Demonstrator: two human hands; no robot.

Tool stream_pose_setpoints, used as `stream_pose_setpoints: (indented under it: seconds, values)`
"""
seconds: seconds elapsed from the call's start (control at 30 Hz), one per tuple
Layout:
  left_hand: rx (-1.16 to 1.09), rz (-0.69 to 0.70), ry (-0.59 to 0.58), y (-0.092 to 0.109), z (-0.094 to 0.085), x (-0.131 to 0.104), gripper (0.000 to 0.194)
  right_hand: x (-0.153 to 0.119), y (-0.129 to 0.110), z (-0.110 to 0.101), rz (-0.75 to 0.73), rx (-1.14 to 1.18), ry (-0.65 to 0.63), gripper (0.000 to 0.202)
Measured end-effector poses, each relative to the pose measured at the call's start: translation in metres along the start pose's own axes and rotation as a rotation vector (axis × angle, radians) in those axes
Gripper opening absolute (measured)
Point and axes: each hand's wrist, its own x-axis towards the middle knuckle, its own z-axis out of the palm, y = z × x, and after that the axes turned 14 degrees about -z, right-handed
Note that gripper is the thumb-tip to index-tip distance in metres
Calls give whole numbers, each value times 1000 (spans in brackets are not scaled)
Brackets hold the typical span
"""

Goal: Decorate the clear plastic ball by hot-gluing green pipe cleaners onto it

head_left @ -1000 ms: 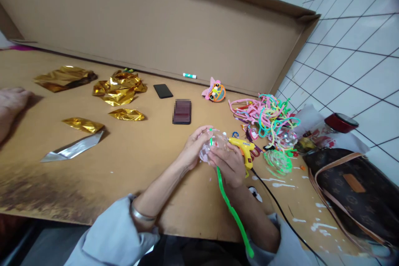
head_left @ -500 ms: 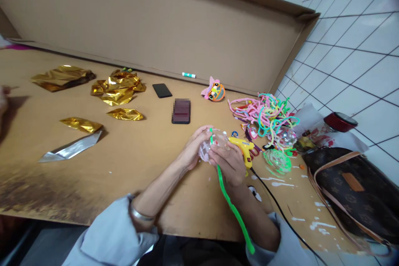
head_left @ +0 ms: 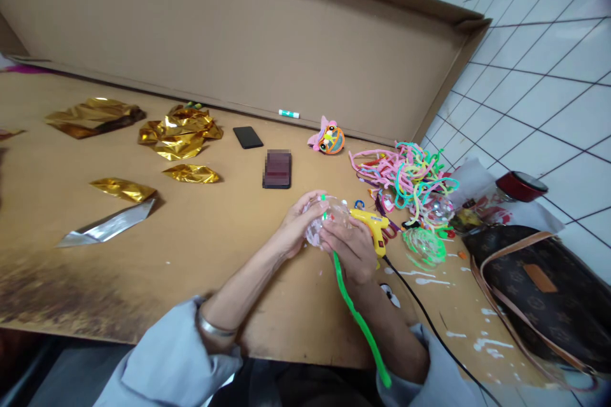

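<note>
Both hands meet around a clear plastic ball [head_left: 315, 233] above the table. My left hand [head_left: 300, 222] curves round its left side, fingers closed on it. My right hand [head_left: 352, 249] grips the ball from the right and front. A bright green fuzzy strip [head_left: 358, 318] crosses the ball under my fingers and hangs down over my right forearm. Just right of the ball a yellow glue gun [head_left: 375, 226] lies on the table, its nozzle close to my right hand.
Pink, green and yellow fuzzy strips [head_left: 405, 175] are heaped to the right, near a brown handbag [head_left: 544, 292]. Two phones [head_left: 248, 137], a glue stick [head_left: 289, 114] and a decorated ball [head_left: 331, 140] lie farther back. Gold foil pieces [head_left: 184, 133] are at the left.
At the far left edge, another person's hand has moved out of view, leaving a bit of shadow. My hands have barely moved on the ball.
</note>
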Motion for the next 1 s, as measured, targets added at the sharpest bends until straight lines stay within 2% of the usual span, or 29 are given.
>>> stream_pose_setpoints:
  seconds: [0.27,0.53,0.7,1.0]
  values:
    - [3,-33,-49,2,-1,-1,52,1,-1,-5,40,32,-29,33]
    - [-19,-66,-88,4,1,-4,56,0,5,1,-13,5,75,27]
    - [-55,-79,-89,3,1,-3,51,2,7,1,-43,-13,82,24]
    - [-40,-83,-44,2,4,-4,64,-2,6,0,-16,42,76,26]
